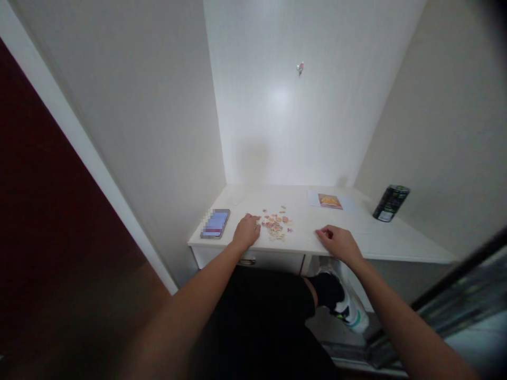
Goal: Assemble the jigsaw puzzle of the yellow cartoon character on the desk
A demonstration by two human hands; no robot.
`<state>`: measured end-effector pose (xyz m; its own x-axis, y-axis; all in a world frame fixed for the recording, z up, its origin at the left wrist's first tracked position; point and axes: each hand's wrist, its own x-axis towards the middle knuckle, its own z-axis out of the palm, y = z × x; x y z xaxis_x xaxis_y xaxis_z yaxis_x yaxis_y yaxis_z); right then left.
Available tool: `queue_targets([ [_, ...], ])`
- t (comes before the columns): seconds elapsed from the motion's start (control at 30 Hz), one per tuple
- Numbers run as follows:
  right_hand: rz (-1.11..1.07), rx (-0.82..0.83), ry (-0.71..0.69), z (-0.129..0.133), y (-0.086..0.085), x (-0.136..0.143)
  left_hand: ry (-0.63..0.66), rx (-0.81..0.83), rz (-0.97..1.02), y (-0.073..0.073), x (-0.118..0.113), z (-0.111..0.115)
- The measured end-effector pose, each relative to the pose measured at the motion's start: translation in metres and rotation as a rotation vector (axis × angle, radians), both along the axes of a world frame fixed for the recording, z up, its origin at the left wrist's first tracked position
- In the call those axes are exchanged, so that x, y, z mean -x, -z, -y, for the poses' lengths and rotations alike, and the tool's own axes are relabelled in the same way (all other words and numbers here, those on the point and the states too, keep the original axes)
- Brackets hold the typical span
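Note:
A loose pile of small jigsaw puzzle pieces (276,229) lies on the white desk (293,245), some with orange and pink print, others pale side up. Against the pile's left edge rests my left hand (247,231), its fingers apart and low on the desk, with the index fingertip beside a few pieces. To the right of the pile, at the desk's front edge, is my right hand (337,243). Its fingers are curled and the thumb and index tips come together; whether a piece is between them is too small to tell.
A phone (215,224) lies at the desk's left end. Toward the back right is a picture card (330,201) on white paper. A dark can (391,203) stands by the right wall. Below are a drawer (269,259) and a shoe (352,311).

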<state>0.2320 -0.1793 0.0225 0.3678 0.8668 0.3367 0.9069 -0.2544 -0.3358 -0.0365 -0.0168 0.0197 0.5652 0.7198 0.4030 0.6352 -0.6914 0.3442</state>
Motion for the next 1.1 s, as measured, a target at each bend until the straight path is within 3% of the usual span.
queue_targets([
  [0.13,0.068,-0.042,0.171,0.015,0.004,0.014,-0.018,0.024,-0.048,-0.005,0.0,0.002],
  [0.33,0.099,-0.013,0.259,0.016,-0.008,0.028,-0.052,0.051,-0.048,-0.014,-0.002,0.01],
  [0.53,0.139,0.004,0.226,0.022,-0.016,0.031,-0.049,0.09,0.056,-0.019,0.0,0.012],
  [0.77,0.125,0.003,0.151,0.022,-0.011,0.025,-0.069,0.198,0.069,-0.022,-0.003,0.009],
  [1.1,0.007,0.065,0.123,0.01,-0.011,0.009,-0.201,0.194,0.072,-0.025,-0.003,0.007],
])
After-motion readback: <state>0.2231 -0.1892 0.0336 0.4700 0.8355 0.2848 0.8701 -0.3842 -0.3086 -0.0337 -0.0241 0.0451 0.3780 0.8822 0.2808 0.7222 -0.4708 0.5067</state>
